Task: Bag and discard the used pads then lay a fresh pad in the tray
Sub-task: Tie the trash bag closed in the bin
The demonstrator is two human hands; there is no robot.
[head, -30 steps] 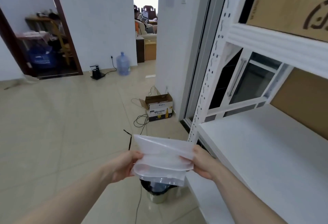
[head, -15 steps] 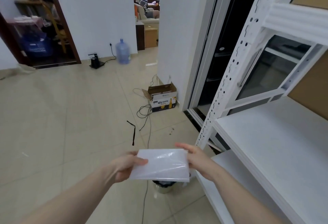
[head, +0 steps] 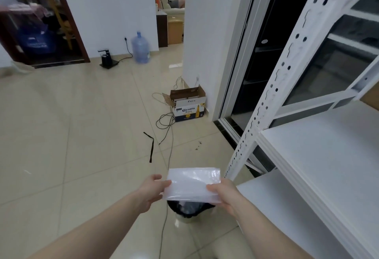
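Note:
A translucent plastic bag (head: 192,183) with white pads inside hangs flat between my two hands. My left hand (head: 150,190) pinches its left edge and my right hand (head: 224,195) grips its right lower corner. Directly below the bag stands a small bin (head: 189,211) with a black liner, partly hidden by the bag. No tray is in view.
A white metal shelving rack (head: 307,156) fills the right side. A beer carton (head: 188,107) and loose cables (head: 166,123) lie on the tiled floor ahead, with a black strap (head: 151,148) nearer. A water bottle (head: 140,48) stands by the far wall.
The bag has gone from folded and bulging to flat, and both hands have carried it down over the bin. The view has tilted down and moved closer to the bin.

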